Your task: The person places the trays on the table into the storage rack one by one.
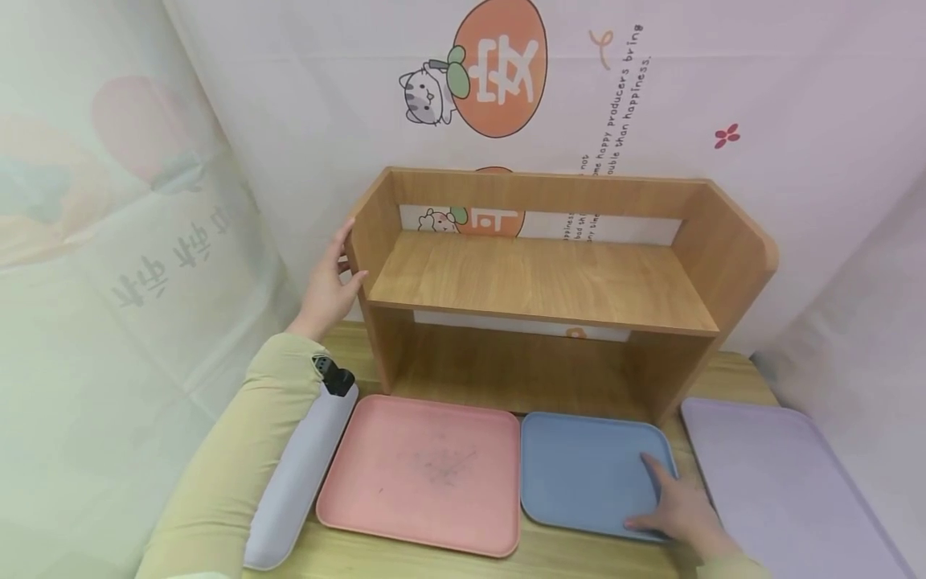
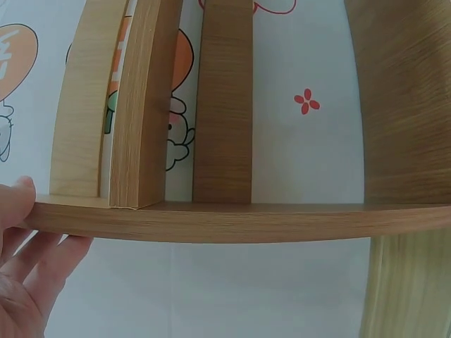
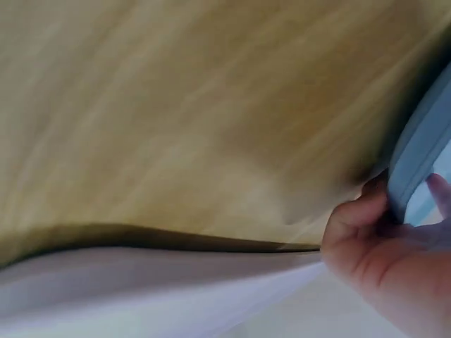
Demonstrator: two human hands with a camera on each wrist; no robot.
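Note:
A two-tier wooden desk shelf [image 1: 535,277] stands at the back of the table. My left hand [image 1: 329,285] grips the front edge of its left side panel [image 2: 232,224], with the thumb on one face and the fingers on the other. In front of the shelf lies a blue tray [image 1: 589,470]. My right hand [image 1: 680,507] holds that tray by its right rim near the front corner; in the right wrist view the hand [image 3: 380,253] is curled at the blue rim [image 3: 416,155]. A pink tray [image 1: 427,474] lies directly left of the blue one.
At the right lies a larger lavender tray [image 1: 781,474]. A long pale lavender object [image 1: 300,482] lies at the left, partly under my left sleeve [image 1: 231,450]. Printed white cloth [image 1: 289,88] hangs behind the shelf and at both sides. Wooden tabletop [image 1: 579,559] shows along the front.

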